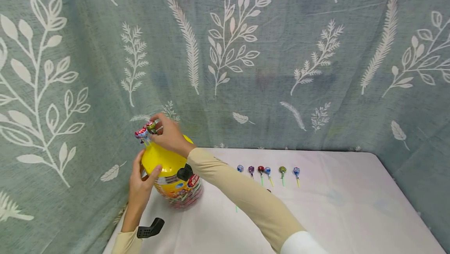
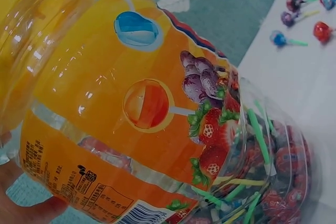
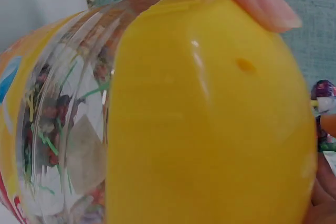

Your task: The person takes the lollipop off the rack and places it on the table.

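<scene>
A large clear candy jar [image 1: 179, 191] with a yellow domed lid [image 1: 158, 158] stands tilted on the table. My left hand [image 1: 142, 185] grips it around the lid, thumb on the near side; the left thumb [image 3: 268, 3] also shows on the lid in the right wrist view. Over the lid's top, my right hand [image 1: 171, 133] pinches a green-and-red wrapped lollipop [image 1: 151, 126]. Right beside it, blue-and-red lollipops [image 1: 141, 133] stick up from the lid. A small hole [image 3: 245, 65] shows in the lid. How the pinched lollipop's stick meets the lid is hidden.
Wrapped lollipops, several in a loose row, lie on the white table [image 1: 334, 211] right of the jar, among them a green one [image 1: 283, 170] and a blue one [image 1: 297, 171]. My right forearm hides part of them. A leaf-patterned curtain [image 1: 246, 90] hangs behind.
</scene>
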The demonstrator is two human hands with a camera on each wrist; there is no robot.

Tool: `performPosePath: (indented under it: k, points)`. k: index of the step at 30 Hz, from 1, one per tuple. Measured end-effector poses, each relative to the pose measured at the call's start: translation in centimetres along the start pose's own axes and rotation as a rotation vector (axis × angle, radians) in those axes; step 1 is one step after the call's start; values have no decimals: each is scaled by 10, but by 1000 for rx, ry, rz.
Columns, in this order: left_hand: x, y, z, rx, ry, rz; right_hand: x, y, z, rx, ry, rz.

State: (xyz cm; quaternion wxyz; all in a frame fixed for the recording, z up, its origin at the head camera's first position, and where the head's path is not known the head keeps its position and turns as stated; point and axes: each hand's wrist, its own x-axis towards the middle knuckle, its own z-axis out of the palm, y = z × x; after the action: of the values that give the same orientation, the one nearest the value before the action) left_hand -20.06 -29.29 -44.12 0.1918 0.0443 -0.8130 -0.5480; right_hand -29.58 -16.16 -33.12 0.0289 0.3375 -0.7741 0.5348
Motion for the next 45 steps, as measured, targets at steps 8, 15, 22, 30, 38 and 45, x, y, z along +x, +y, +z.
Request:
performPosePath:
  k: [8,15,22,30,38,45]
  points:
    - [0,-5,1,-21,8,18,1,4,5,-19,37,-32]
    - [1,-6,0,-26,16,38,6,-1,1,10,171,-88]
    - [2,-7,1,-29,18,46,5,-11,-14,23,262,-166]
    - [2,-8,0,-37,18,71,-4,-17,-30,43,226,-228]
    - [3,-8,1,-24,23,73,-18,-17,-47,32,208,-230]
    - [3,-6,2,-29,21,87,-29,-14,-60,34,191,-221]
